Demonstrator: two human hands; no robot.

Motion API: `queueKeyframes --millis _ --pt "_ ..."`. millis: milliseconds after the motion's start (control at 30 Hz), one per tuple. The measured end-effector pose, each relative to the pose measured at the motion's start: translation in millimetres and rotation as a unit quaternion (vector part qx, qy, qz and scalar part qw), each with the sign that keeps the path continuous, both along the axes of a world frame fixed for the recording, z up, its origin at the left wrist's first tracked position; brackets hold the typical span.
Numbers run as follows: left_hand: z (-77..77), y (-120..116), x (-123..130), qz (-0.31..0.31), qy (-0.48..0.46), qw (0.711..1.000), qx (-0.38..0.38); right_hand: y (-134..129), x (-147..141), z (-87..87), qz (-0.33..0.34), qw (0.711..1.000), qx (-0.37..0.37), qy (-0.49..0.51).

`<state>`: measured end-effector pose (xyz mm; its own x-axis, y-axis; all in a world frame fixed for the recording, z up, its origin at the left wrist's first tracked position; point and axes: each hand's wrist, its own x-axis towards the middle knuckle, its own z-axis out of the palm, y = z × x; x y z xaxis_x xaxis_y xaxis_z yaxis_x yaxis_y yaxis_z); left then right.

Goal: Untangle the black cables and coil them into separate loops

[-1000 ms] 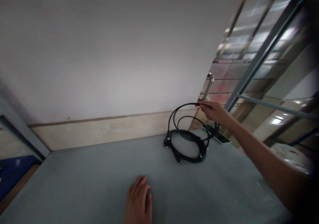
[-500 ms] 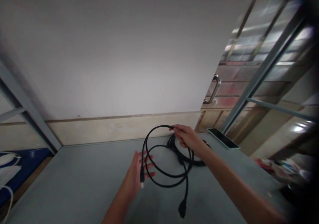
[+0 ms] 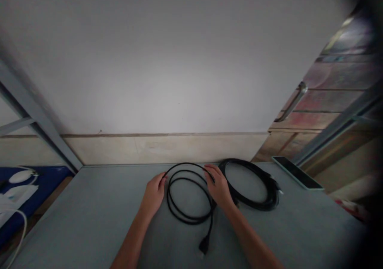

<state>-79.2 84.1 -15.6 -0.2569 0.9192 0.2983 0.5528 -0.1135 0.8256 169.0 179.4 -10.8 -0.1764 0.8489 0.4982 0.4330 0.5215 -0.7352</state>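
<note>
One looped cable (image 3: 192, 222) lowered — left hand (image 3: 153, 193), right hand (image 3: 219, 188) grasping it; one coil (image 3: 271, 192) beside.

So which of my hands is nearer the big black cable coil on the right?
Right. Your right hand is just beside the left edge of the big coil; your left hand is farther left, across the smaller looped cable.

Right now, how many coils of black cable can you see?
2. The held coil is between the left hand and right hand; the other coil lies right of them, left of the phone. The right hand may hide more.
</note>
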Motion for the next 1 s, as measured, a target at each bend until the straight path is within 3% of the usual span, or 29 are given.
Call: queueKeyframes --millis 100,200,267,333,433,533,600,700,800,900,1000 --pt "4.5 -1 -1 0.015 0.027 0.999 0.023 -2 6 3.0 0.028 0.993 -0.092 0.070" --pt "12.9 -8 -6 0.002 -0.012 1.000 -0.003 -2 14 9.5 0.109 0.942 -0.260 0.185" --pt "22.5 -16 -16 -0.043 -0.032 0.997 -0.053 0 24 14.6 0.167 0.894 -0.350 0.225" --pt "36.7 -26 -30 -0.138 -0.010 0.981 -0.135 2 36 19.3 0.212 0.861 -0.410 0.213" --pt "65.2 -43 -54 -0.222 0.040 0.947 -0.227 6 51 23.6 0.239 0.846 -0.445 0.171" --pt "92.4 -62 -80 -0.236 0.054 0.923 -0.298 10 60 26.1 0.236 0.850 -0.434 0.181" --pt "102.1 -74 -97 -0.237 0.010 0.900 -0.365 13 64 28.1 0.233 0.854 -0.421 0.199" --pt "98.3 -88 -118 -0.257 -0.070 0.880 -0.394 15 67 30.7 0.227 0.858 -0.410 0.211" --pt "76.9 -93 -128 -0.260 -0.130 0.874 -0.390 16 65 29.5 0.214 0.862 -0.403 0.222" --pt "51.2 -91 -126 -0.259 -0.206 0.866 -0.375 16 58 24.5 0.192 0.867 -0.390 0.243" --pt "36.4 -84 -118 -0.276 -0.265 0.854 -0.353 17 49 19.7 0.174 0.867 -0.381 0.269"
